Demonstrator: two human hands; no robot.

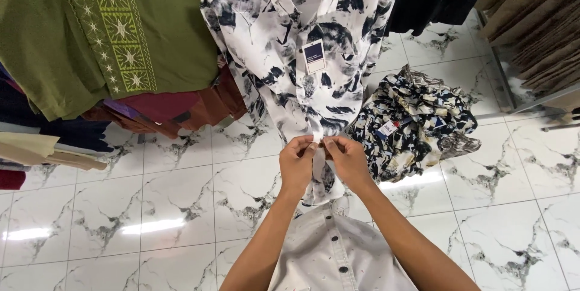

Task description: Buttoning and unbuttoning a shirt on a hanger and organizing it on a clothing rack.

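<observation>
A white shirt with dark blue and black leaf print [302, 55] hangs in front of me, a small dark tag [314, 55] dangling at its chest. My left hand [297, 167] and my right hand [345, 161] meet at the shirt's front placket near the hem, fingertips pinching the fabric edges together. Both hands grip the shirt's lower front. The hem below my hands is partly hidden by them.
A crumpled patterned shirt [417, 122] with a tag lies on the white marble-tiled floor [151, 206] to the right. A green embroidered garment [103, 31] hangs at left above maroon and brown clothes. Tan folded clothes [531, 19] sit on a rack at right.
</observation>
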